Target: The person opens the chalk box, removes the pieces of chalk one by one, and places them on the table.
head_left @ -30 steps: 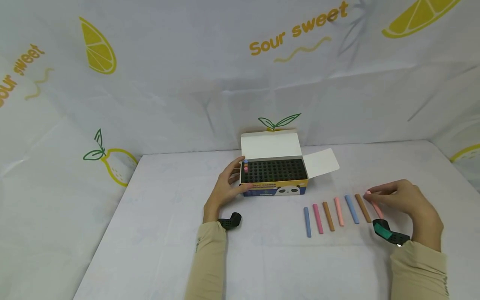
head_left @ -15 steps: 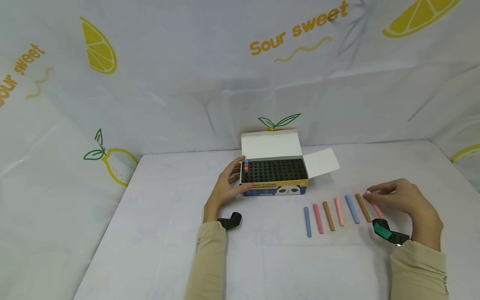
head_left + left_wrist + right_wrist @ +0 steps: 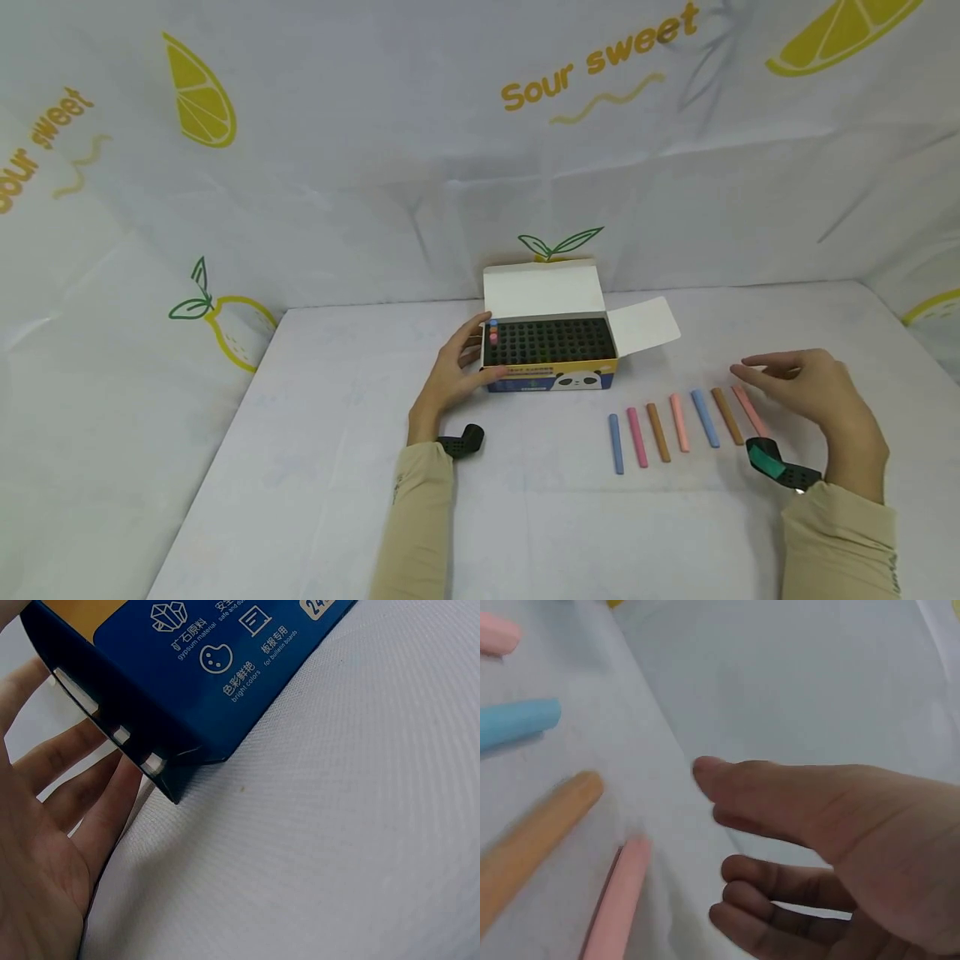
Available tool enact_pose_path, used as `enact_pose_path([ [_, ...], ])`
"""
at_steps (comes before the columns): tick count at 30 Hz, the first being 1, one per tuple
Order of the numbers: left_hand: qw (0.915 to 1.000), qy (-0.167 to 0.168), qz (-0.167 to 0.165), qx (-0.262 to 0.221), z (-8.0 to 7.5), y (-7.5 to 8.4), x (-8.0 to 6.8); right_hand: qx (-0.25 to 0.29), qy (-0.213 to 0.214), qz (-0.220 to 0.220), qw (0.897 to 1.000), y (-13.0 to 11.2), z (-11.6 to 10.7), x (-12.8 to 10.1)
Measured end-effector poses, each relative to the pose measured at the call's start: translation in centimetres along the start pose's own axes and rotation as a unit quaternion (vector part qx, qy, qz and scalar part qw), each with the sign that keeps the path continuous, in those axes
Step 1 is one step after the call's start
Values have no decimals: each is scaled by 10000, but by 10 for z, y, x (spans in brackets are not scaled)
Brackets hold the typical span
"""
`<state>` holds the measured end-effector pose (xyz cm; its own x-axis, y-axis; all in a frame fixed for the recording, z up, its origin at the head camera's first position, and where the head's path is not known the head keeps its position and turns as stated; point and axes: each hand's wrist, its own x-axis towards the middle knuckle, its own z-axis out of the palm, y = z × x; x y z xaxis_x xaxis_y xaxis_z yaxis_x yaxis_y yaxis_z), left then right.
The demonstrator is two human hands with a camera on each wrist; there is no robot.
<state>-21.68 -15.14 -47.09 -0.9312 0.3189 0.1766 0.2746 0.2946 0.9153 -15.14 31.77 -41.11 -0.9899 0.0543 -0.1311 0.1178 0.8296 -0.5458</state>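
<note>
A chalk box (image 3: 540, 379) stands with its lid up, a black insert full of holes inside. My left hand (image 3: 453, 371) grips its left end, thumb on the front face and fingers round the side; the left wrist view shows those fingers behind the blue cardboard (image 3: 180, 697). My right hand (image 3: 813, 392) is just above and beside the rightmost pink chalk (image 3: 750, 410), holding nothing. In the right wrist view its fingers are loosely bent, apart from that pink chalk (image 3: 622, 900). Left of it lie a brown chalk (image 3: 727, 417) and a blue chalk (image 3: 705, 418).
Further left in the row lie a pink chalk (image 3: 679, 423), a brown chalk (image 3: 658, 433), a magenta chalk (image 3: 637, 437) and a blue chalk (image 3: 616, 444). A few coloured chalk ends (image 3: 493, 338) show in the insert's left column. The box's side flap (image 3: 645, 325) sticks out right.
My right hand has let go of the rightmost pink chalk and lifted slightly away; that chalk now lies on the table. The left hand and the box have not moved.
</note>
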Motion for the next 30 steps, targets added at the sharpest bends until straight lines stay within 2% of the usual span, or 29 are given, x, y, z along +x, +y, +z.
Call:
enact_pose_path([
  [3,10000,-4,5,8,0,0,0,431,567,-25,9975,-10,-2,-4],
  [6,10000,-6,21,42,1,0,1,1007,1163,-61,9881,-23,-6,-8],
  [8,10000,-10,22,46,1,-1,2,1439,1572,-164,9769,-34,-8,-10],
  [11,10000,-12,29,9,1,-1,2,2059,2142,-497,9535,-54,-7,-10],
  [13,10000,-16,30,-3,0,-1,2,2410,2385,-784,9375,-69,-5,-8],
  [15,10000,-11,32,-4,0,0,1,2637,2493,-1074,9256,-85,-1,-5],
  [20,10000,3,50,-31,-1,-1,0,2784,2358,-1834,9128,-123,15,4],
  [25,10000,-19,62,-75,0,-2,-1,2995,1796,-2374,9065,-161,38,12],
  [30,10000,-9,48,-55,1,-1,1,3170,1202,-2634,9032,-191,66,24],
])
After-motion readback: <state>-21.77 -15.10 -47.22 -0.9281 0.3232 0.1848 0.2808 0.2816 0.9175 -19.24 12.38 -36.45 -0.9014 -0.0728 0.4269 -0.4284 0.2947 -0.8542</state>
